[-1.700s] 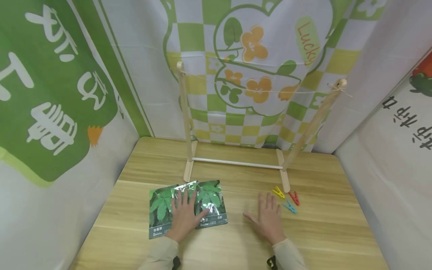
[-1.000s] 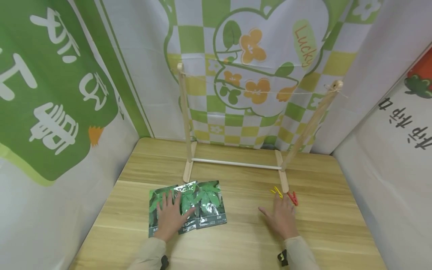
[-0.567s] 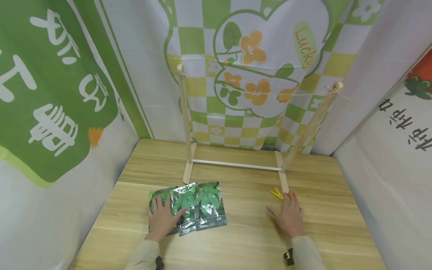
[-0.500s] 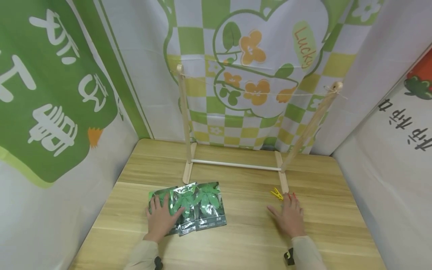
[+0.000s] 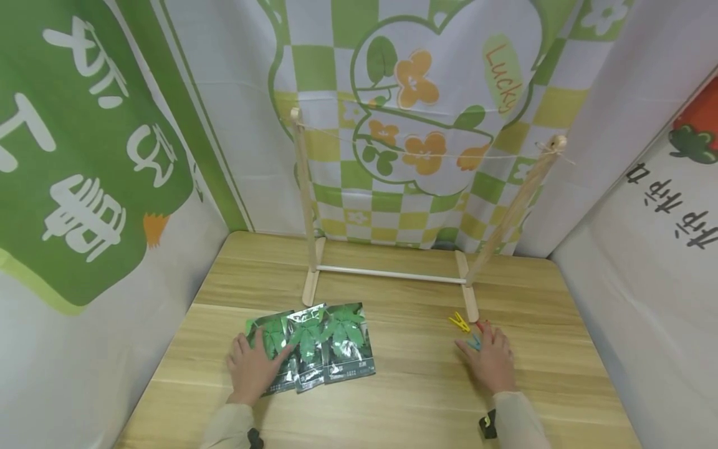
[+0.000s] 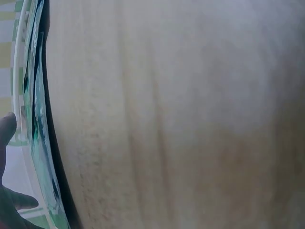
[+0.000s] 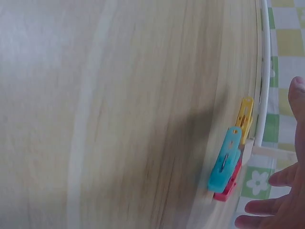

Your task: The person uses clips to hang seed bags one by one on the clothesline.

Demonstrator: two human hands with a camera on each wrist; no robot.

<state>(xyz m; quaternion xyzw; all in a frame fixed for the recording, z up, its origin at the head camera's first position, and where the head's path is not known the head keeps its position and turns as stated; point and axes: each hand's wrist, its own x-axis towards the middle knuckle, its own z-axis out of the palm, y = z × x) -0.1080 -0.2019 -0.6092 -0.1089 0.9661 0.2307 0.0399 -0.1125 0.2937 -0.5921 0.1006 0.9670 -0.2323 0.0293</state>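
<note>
In the head view, three glossy packets with green leaf pictures lie overlapping on the table: the left packet (image 5: pixel 275 340), the middle packet (image 5: pixel 308 355) and the right packet (image 5: pixel 348 343). My left hand (image 5: pixel 252 368) is over the left packet's outer edge, fingers spread and loosely bent. Whether it touches the packet I cannot tell. My right hand (image 5: pixel 493 362) hovers over small plastic clothespins, holding nothing. The yellow clothespin (image 5: pixel 460 322) shows fully; the hand partly covers the blue clothespin (image 5: pixel 475 341) and the red clothespin (image 7: pixel 229 183). In the right wrist view the fingers stay apart from them.
Behind the packets stands a wooden frame (image 5: pixel 308 199) with a thin string (image 5: pixel 392 149) tied between its two posts and a white rod (image 5: pixel 387 272) low down. Printed curtains (image 5: pixel 314 68) hang behind and at both sides of the wooden table (image 5: pixel 404 399).
Both hands have moved outward: the left hand from the middle of the packets to their left edge, the right hand rightward over the clothespins. The packets lie about where they were.
</note>
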